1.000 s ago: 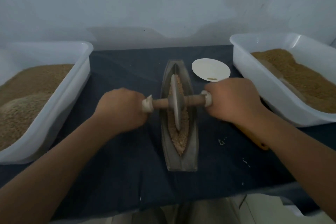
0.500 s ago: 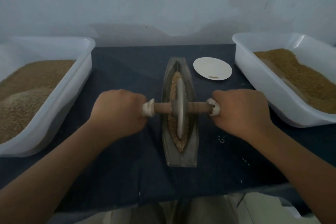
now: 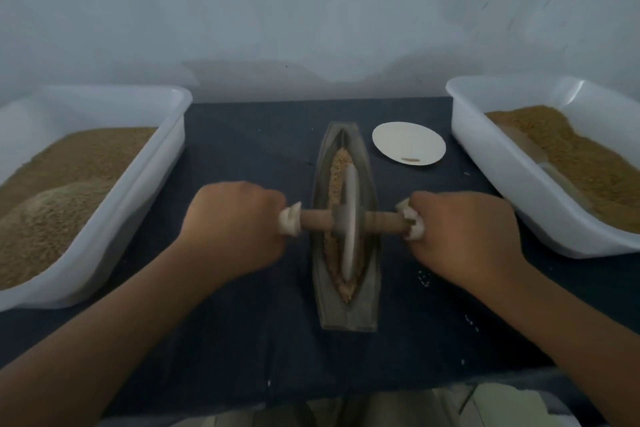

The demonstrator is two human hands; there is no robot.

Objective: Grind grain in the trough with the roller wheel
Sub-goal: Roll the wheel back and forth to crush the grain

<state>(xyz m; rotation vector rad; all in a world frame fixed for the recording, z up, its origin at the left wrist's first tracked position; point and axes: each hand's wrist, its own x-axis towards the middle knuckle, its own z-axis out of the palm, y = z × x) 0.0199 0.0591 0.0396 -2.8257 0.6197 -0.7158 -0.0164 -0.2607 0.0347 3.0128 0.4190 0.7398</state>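
Plain makeshift grain-working space, bare pale wall [image 3: 311,10] across the top, dark cloth-covered table [image 3: 242,135], white left tub [image 3: 138,191] and right tub [image 3: 502,177] heaped with grain [image 3: 69,166].

wooden axle [image 3: 382,220], matt trough [image 3: 369,308], plastic tubs [image 3: 491,163]

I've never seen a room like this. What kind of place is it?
Likely a simple hand-grinding work table: a trough with a roller wheel on a dark cloth, between a left tub and a right tub heaped with grain.
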